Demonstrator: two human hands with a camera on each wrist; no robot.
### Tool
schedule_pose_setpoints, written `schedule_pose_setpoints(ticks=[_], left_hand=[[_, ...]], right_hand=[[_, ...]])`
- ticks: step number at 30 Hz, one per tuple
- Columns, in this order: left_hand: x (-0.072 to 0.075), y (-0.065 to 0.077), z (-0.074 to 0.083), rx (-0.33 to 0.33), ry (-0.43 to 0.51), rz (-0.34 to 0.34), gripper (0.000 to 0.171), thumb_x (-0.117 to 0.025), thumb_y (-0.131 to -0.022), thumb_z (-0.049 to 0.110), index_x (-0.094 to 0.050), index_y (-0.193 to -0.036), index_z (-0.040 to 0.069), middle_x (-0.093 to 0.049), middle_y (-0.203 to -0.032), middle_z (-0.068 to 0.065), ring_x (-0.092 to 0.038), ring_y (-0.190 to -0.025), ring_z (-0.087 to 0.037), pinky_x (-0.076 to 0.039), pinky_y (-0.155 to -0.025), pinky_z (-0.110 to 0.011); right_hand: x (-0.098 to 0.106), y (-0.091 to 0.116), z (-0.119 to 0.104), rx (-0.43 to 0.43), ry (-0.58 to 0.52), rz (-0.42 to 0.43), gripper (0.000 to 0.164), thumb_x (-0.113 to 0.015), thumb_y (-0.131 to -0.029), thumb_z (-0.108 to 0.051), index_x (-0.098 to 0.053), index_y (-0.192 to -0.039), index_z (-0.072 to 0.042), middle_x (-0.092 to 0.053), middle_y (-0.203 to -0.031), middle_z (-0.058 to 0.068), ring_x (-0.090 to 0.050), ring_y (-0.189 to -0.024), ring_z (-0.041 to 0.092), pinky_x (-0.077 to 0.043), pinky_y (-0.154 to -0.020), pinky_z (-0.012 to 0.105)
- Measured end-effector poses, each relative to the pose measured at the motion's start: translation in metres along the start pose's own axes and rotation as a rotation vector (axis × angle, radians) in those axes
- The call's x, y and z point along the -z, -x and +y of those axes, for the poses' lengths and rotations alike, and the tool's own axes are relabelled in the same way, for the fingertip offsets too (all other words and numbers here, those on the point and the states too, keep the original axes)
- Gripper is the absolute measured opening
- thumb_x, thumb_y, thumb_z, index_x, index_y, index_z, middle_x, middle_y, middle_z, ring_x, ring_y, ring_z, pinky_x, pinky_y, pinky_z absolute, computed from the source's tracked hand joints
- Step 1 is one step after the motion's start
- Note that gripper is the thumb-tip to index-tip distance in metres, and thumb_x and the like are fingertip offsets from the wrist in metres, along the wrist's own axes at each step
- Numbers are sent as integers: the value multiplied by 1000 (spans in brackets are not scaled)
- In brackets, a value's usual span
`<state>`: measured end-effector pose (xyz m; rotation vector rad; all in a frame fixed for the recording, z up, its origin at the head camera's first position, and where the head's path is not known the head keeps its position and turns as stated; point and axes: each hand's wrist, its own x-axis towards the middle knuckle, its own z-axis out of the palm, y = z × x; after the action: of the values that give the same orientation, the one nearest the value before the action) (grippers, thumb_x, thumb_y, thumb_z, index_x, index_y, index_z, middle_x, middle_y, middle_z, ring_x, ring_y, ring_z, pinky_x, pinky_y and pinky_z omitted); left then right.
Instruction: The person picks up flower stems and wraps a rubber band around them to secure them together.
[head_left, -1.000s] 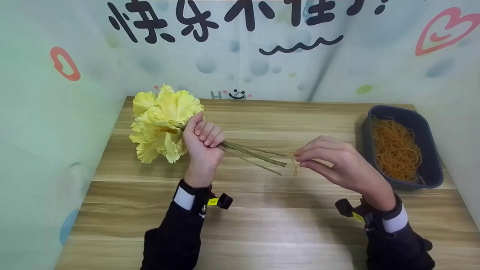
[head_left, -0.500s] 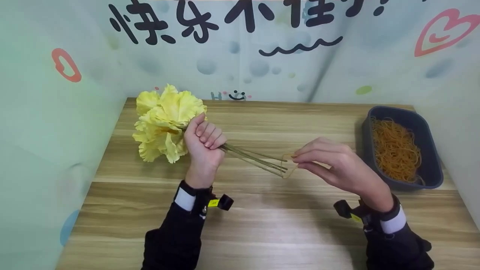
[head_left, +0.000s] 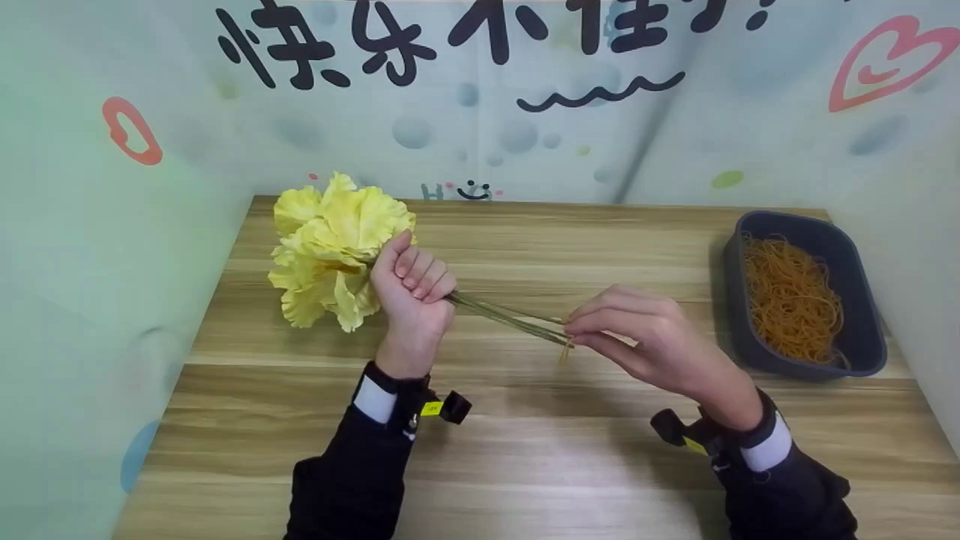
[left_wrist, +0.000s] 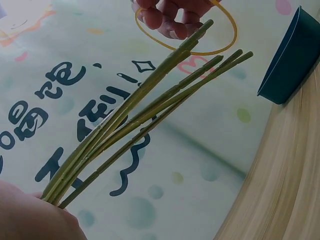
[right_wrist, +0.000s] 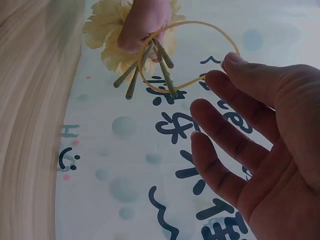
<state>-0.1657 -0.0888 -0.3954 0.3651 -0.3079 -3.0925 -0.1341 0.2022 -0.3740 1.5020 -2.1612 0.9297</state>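
Observation:
In the head view my left hand [head_left: 412,307] grips a bunch of yellow artificial flowers [head_left: 330,247] just below the blooms. Their green stems [head_left: 506,317] point right, spreading slightly at the cut ends. My right hand [head_left: 645,337] is right at those ends, pinching a thin yellow rubber band [right_wrist: 190,21] between thumb and fingertips. The right wrist view shows the band as a wide loop overlapping the stem ends, the other fingers loosely bent. Seen from the left wrist, the band [left_wrist: 236,31] hangs by the stem tips, below the right fingertips.
A dark blue plastic box [head_left: 862,300] at the right of the wooden table [head_left: 525,465] holds a heap of rubber bands [head_left: 795,300]. Printed pale panels [head_left: 337,127] stand behind and at both sides of the table.
The right hand has moved left, bringing the rubber band from beyond the stem ends to overlap them. Flowers and left hand have shifted slightly right.

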Motion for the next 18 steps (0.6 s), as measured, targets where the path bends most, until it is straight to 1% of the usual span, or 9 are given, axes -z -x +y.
schedule_pose_setpoints(ticks=[6, 9, 11, 14, 18], left_hand=[[1, 0, -4, 14, -20, 4, 71, -37, -119, 22, -40, -48, 21, -37, -38, 10, -30, -32, -2, -21, -34, -15], [1, 0, -6, 26, -24, 0, 70, -37, -119, 22, -40, -49, 21, -37, -38, 10, -29, -33, -2, -21, -34, -15], [0, 1, -7, 36, -27, -2, 70, -37, -119, 23, -40, -49, 21, -37, -38, 10, -29, -33, -3, -20, -35, -15], [0, 1, -8, 58, -32, -7, 71, -37, -119, 23, -40, -48, 21, -37, -38, 10, -28, -33, -3, -19, -35, -15], [2, 2, -10, 80, -45, -14, 71, -36, -119, 24, -40, -48, 22, -37, -38, 10, -27, -33, -3, -19, -35, -16]], right_hand=[[-7, -10, 1, -16, -3, 7, 8, -78, -107, -12, -84, -109, -7, -86, -103, 6, -81, -89, 20, -66, -79, 24], [-9, -18, 1, -7, 5, 7, 5, -81, -104, -8, -84, -108, -6, -86, -101, 6, -80, -86, 19, -66, -75, 26], [-10, -24, 1, -9, 11, 6, 5, -83, -103, -7, -84, -108, -6, -86, -99, 5, -80, -84, 18, -65, -72, 28], [-12, -30, 2, -14, 20, 7, 11, -86, -97, -2, -84, -107, -6, -85, -97, 5, -78, -81, 18, -64, -69, 31], [-16, -37, 4, -47, 16, -7, 17, -89, -92, 2, -84, -105, -7, -86, -95, 5, -78, -79, 17, -62, -67, 30]])
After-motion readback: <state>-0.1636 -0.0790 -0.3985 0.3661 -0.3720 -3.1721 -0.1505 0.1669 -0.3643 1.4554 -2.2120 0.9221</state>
